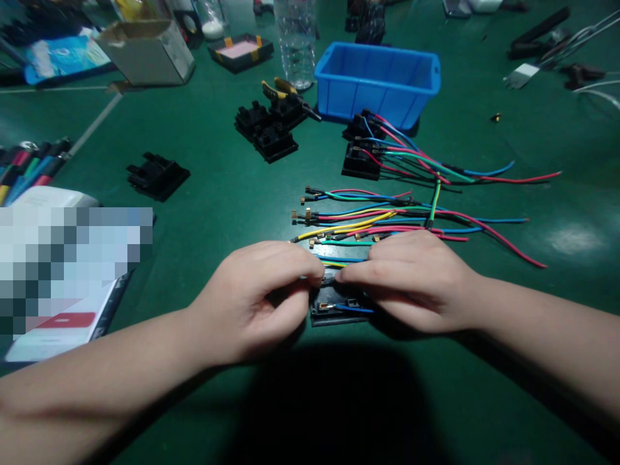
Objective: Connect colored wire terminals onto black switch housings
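Note:
A black plastic housing [339, 316] lies on the table between my hands, with a blue wire [356, 309] fixed by a brass-coloured terminal near its front edge. My left hand [266, 297] is closed at the housing's left side, thumb and forefinger at its edge. From the right, my right hand [421, 281] pinches at the housing's upper part, closed on what appears to be a wire, mostly hidden by the fingers. Both sets of fingertips nearly meet over a small dark part. Just behind them lie loose coloured wires [358, 216] with metal terminals.
Two wired black housings [361, 160] stand before a blue bin [378, 81]. Several bare housings [275, 141] sit beside yellow-handled pliers [275, 90], and another housing [157, 175] is at left. A clear bottle [296, 45], a cardboard box [150, 55] and a phone [72, 323] are also on the table.

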Demonstrator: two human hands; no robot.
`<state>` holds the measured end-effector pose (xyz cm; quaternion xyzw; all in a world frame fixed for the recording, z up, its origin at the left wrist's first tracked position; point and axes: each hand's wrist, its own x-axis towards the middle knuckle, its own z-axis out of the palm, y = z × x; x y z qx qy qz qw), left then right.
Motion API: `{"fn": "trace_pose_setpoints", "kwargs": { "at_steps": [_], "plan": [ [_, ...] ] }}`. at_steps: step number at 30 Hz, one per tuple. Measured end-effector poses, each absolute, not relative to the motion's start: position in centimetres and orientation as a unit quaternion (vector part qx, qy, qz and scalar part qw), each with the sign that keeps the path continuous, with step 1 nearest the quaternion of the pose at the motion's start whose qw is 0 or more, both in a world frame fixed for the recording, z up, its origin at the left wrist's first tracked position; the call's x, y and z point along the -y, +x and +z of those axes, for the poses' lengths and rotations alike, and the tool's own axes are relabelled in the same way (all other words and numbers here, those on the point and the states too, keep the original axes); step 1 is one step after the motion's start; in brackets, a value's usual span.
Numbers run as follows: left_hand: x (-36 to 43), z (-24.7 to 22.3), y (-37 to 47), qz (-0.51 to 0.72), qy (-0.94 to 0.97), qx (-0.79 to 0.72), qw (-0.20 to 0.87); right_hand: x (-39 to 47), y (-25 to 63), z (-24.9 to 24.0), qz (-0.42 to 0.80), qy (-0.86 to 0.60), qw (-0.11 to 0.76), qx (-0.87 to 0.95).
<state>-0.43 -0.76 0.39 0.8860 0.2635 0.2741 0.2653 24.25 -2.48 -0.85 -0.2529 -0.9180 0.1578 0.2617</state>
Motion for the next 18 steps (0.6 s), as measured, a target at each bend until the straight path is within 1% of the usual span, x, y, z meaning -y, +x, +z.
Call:
{"fn": "trace_pose_setpoints", "kwargs": {
  "at_steps": [9,14,18],
  "plan": [
    [0.58,0.42,-0.52,0.273,0.915,-0.193,0.225,2.53,24.06,-0.51,0.147,-0.255,0.264,0.919],
    [0.76,0.43,-0.48,0.263,0.901,-0.25,0.239,2.55,24.03,-0.48,0.156,-0.256,0.267,0.916],
    [0.83,0.47,-0.44,0.253,0.898,-0.261,0.247,2.52,24.11,-0.58,0.157,-0.257,0.271,0.914]
  ]
}}
